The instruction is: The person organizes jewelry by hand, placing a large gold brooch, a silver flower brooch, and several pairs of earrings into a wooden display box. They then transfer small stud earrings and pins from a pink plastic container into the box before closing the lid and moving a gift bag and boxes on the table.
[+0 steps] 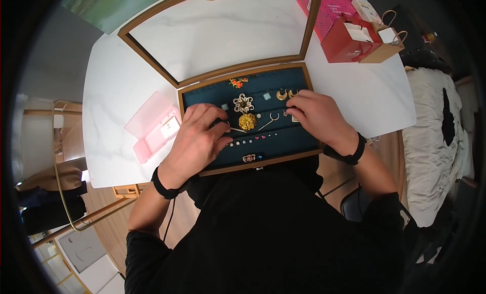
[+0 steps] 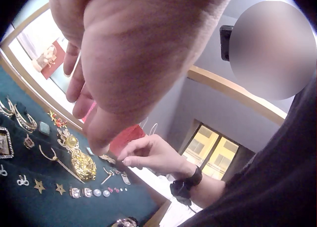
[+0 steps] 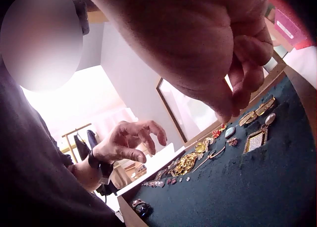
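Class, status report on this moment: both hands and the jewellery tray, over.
Left hand open over the jewellery tray. Right hand curled at tray's right side, hold unclear. Gold brooch lies between the hands, nothing blocking.

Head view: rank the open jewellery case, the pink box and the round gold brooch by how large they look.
1. jewellery case
2. pink box
3. round gold brooch
All lie on one table, so nearness hardly matters.

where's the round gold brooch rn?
Head view: the round gold brooch lies mid-tray on the dark lining of the jewellery case, just below the white flower brooch, between the left hand and right hand.
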`<act>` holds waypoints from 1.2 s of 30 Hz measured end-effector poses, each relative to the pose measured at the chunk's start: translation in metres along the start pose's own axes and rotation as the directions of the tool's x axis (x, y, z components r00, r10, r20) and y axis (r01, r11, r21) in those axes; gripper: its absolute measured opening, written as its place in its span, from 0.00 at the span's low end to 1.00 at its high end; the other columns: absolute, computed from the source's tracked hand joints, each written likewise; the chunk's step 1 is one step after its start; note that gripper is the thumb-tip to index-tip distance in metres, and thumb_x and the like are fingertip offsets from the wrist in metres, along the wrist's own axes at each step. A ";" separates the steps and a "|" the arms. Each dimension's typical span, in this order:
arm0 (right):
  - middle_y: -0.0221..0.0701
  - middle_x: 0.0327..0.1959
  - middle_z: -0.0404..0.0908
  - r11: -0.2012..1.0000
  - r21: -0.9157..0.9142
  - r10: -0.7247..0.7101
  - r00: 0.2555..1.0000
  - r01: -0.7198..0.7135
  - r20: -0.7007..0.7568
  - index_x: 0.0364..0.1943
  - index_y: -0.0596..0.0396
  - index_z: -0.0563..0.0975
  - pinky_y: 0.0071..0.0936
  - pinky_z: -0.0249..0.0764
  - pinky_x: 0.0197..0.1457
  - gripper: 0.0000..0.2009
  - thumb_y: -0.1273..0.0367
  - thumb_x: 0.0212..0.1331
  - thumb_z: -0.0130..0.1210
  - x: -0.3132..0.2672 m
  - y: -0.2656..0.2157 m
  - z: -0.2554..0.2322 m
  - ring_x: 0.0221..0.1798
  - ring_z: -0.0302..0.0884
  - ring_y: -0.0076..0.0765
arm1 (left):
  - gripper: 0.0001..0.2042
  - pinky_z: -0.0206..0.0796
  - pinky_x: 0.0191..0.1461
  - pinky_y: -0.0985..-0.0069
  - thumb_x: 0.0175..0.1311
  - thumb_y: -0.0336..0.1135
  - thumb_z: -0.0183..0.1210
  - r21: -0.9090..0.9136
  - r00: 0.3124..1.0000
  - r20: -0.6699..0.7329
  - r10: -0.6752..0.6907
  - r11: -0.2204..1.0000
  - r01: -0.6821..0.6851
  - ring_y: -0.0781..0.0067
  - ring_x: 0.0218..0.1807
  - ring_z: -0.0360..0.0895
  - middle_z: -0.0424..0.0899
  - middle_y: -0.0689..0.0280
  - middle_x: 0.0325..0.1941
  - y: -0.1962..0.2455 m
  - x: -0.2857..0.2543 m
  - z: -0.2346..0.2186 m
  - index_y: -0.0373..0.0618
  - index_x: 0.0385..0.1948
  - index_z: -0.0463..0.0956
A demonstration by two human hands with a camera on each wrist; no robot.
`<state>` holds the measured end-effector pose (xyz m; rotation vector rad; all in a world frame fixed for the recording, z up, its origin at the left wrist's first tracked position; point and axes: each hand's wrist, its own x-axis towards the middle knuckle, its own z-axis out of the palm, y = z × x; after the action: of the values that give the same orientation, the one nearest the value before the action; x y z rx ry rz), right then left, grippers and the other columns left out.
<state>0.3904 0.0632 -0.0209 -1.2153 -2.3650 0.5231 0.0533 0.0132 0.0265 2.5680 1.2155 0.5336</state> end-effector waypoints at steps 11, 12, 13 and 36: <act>0.35 0.38 0.85 0.999 -0.031 0.007 0.997 -0.005 0.075 0.44 0.54 0.88 0.43 0.82 0.43 0.08 0.67 0.68 0.71 0.006 -0.004 0.002 0.39 0.86 0.50 | 0.14 0.71 0.64 0.57 0.51 0.31 0.82 0.011 0.999 -0.008 -0.047 0.999 0.047 0.55 0.62 0.81 0.85 0.64 0.55 -0.004 -0.010 -0.005 0.44 0.37 0.88; 0.35 0.38 0.85 1.000 -0.025 0.011 0.998 -0.010 0.064 0.44 0.54 0.88 0.43 0.81 0.43 0.08 0.67 0.68 0.71 0.005 -0.007 -0.001 0.39 0.86 0.50 | 0.14 0.71 0.64 0.57 0.51 0.31 0.82 0.010 0.999 -0.008 -0.049 0.999 0.049 0.55 0.62 0.81 0.85 0.64 0.55 -0.004 -0.012 -0.006 0.44 0.37 0.88; 0.35 0.38 0.85 1.000 -0.019 0.015 0.999 -0.014 0.053 0.44 0.54 0.87 0.43 0.81 0.43 0.08 0.67 0.68 0.71 0.004 -0.010 -0.002 0.39 0.86 0.50 | 0.13 0.71 0.65 0.58 0.51 0.31 0.82 0.013 0.998 -0.014 -0.057 0.998 0.057 0.55 0.62 0.81 0.85 0.64 0.55 -0.004 -0.013 -0.007 0.44 0.37 0.88; 0.33 0.36 0.82 0.969 0.219 -0.174 0.945 0.114 0.276 0.44 0.53 0.88 0.39 0.82 0.37 0.08 0.69 0.65 0.75 0.000 -0.114 0.025 0.35 0.85 0.46 | 0.09 0.82 0.48 0.62 0.61 0.27 0.78 -0.038 0.752 -0.309 -0.582 0.798 0.601 0.52 0.45 0.87 0.90 0.59 0.47 -0.076 -0.165 -0.022 0.39 0.41 0.88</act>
<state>0.3009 -0.0027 0.0164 -0.9171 -2.5439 0.9227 -0.1043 -0.0670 -0.0182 1.9959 2.0727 0.7608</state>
